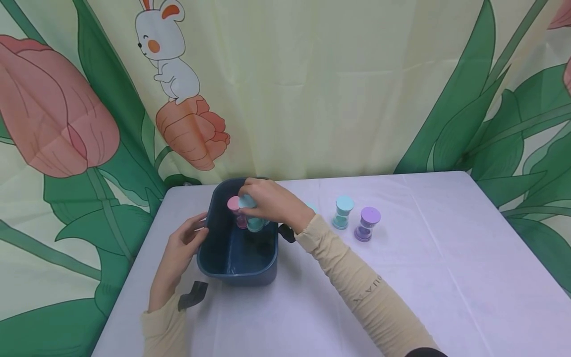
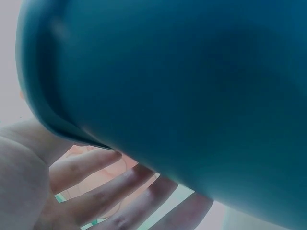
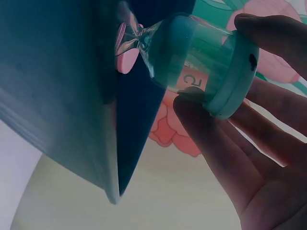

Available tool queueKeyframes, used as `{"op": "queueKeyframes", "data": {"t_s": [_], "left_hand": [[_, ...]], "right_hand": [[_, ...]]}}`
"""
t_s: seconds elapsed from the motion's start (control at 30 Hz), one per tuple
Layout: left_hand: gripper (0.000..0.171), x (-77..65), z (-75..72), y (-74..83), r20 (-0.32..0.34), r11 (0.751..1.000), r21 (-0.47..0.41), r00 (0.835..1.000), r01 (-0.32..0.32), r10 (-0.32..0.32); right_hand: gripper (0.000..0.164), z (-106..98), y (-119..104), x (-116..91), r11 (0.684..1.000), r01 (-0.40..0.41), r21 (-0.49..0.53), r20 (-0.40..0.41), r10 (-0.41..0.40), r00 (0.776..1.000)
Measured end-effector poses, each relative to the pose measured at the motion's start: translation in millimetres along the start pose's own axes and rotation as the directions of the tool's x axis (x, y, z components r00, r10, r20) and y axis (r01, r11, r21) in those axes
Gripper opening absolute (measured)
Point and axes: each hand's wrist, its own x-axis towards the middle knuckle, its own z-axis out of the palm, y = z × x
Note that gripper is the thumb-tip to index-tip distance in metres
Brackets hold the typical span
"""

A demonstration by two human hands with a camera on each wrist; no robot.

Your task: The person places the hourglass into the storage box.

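Observation:
My right hand [image 1: 276, 201] pinches a teal hourglass [image 3: 206, 57] by its end cap between thumb and fingers, over the far part of a dark blue bin [image 1: 238, 275]. A pink hourglass [image 1: 234, 203] stands inside the bin, beside the held one; in the right wrist view, the rim partly hides it. Against the bin's left outer wall lies my left hand [image 1: 178, 253]. Its fingers [image 2: 139, 191] stretch along that wall in the left wrist view, with the thumb up by the rim.
To the right of the bin stand a teal hourglass [image 1: 343, 212] and a purple hourglass [image 1: 368, 223]. Another teal cap [image 1: 312, 207] shows partly behind the right wrist. A white cloth covers the table [image 1: 401, 287], and a printed curtain [image 1: 312, 89] hangs behind it.

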Motion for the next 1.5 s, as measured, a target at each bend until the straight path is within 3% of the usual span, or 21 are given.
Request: {"op": "queueKeyframes", "data": {"t_s": [0.5, 1.0, 1.5], "left_hand": [[0.057, -1.2, -0.8, -0.3, 0.006, 1.0, -0.005, 1.0, -0.016, 0.016], [0.057, -1.3, 0.2, 0.7, 0.008, 1.0, 0.014, 1.0, -0.024, 0.024], [0.055, -0.3, -1.3, 2.4, 0.012, 1.0, 0.003, 1.0, -0.012, 0.012]], "right_hand": [[0.034, -0.4, -10.0, 17.9, 0.998, 0.04, -0.044, 0.097, -0.036, 0.995], [0.036, 15.9, -19.7, 33.5, 0.998, 0.029, -0.058, 0.233, -0.015, 0.972], [0.042, 35.4, -20.3, 41.6, 0.998, 0.048, -0.049, 0.303, -0.031, 0.953]]}}
